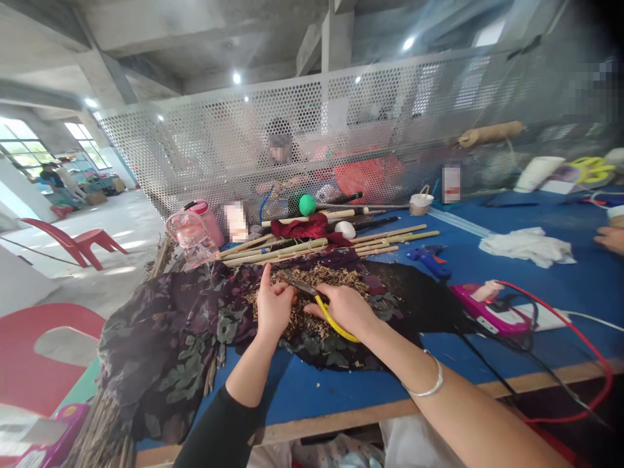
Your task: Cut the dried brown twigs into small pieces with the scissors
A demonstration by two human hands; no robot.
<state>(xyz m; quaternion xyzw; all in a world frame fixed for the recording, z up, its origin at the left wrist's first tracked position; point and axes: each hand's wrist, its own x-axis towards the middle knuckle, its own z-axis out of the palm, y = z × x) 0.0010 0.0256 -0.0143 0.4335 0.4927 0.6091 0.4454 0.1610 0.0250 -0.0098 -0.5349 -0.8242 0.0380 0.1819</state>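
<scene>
Right hand [344, 307] gripping yellow-handled scissors [335, 322]; left hand [273, 305] pinched narrow beside the blades, anything between its fingertips too small to tell. Underneath: brown clippings [347, 278] heaped on dark cloth [168, 325], toward tabletop's [312, 398] near edge. Cutting looks well underway; remainder unclear.

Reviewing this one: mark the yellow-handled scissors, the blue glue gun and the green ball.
Scissors [325, 314]: head view, on the yellow handle.
Blue glue gun [431, 262]: head view, on its body.
Green ball [307, 205]: head view, middle of its front.
</scene>
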